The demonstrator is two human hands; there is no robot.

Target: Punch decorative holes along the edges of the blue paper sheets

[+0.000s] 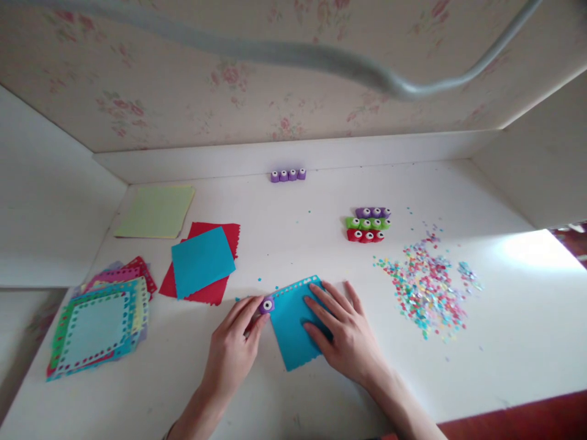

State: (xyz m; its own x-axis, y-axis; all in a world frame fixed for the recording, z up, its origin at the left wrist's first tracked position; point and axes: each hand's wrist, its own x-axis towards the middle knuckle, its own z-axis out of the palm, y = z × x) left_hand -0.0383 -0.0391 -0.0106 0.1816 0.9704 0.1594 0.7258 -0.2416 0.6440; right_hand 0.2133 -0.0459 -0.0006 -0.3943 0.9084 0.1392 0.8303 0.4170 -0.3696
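A sheet of blue paper [293, 333] lies on the white table before me, with a row of punched holes along its far edge and a scalloped near edge. My left hand [236, 339] grips a small purple craft punch [266, 305] at the sheet's far left corner. Spread over the right part of the sheet, the fingers of my right hand [342, 330] rest flat on the paper. A few tiny blue cut-outs [260, 279] lie beside the punched edge.
Punched colored sheets [96, 330] are stacked at left. Behind them lie pale green paper [156, 212] and a blue sheet [203, 261] on red paper [215, 293]. Purple punches [288, 175] stand at the back; more punches [368, 224] and a confetti pile [428, 284] are at right.
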